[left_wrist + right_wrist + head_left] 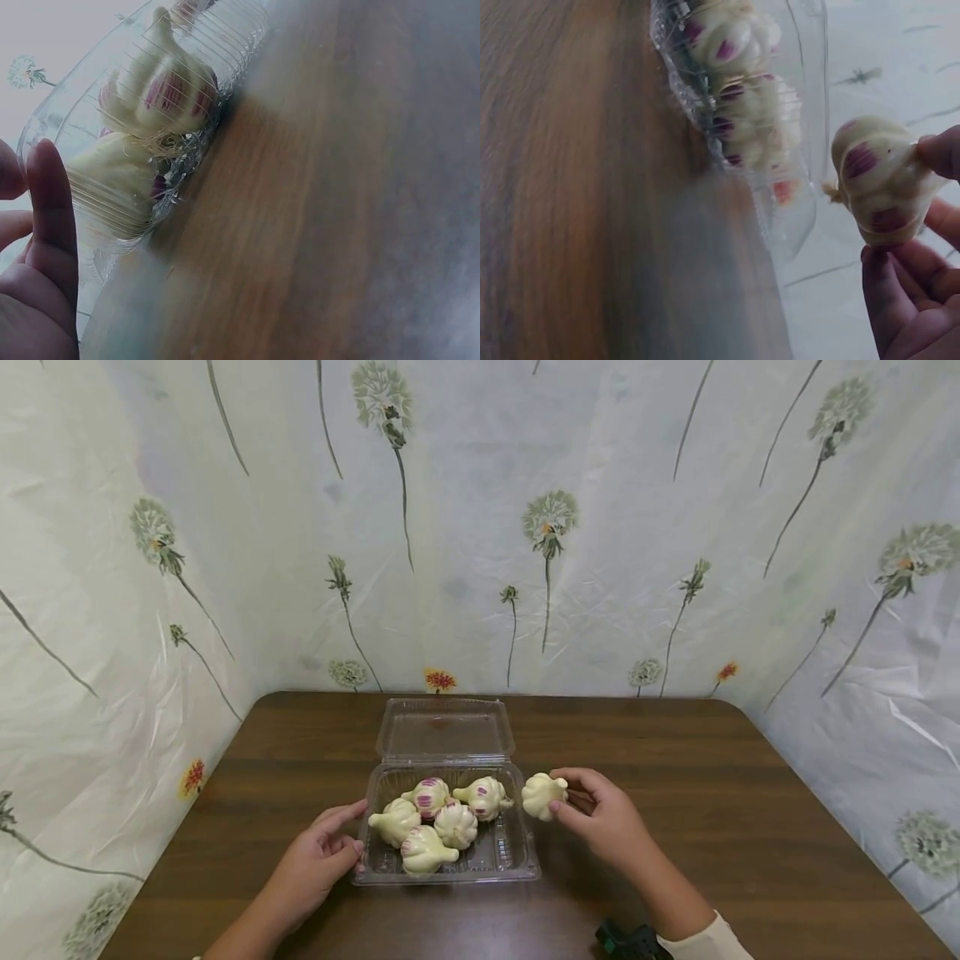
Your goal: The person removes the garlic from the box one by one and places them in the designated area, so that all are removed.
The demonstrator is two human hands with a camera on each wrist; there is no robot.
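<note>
Together, five garlic bulbs (455,825) sit in an open clear box (450,880); left hand (318,856) holds it; right hand (609,822) pinches another bulb (540,797).

Dark brown wood-grain table (675,760), visible left, right and in front of the clear plastic box (491,853) set directly on it; rounded at both corners beyond the box.

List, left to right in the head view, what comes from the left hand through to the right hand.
Left hand → clear container holding garlic bulbs → pinched garlic bulb → right hand.
</note>
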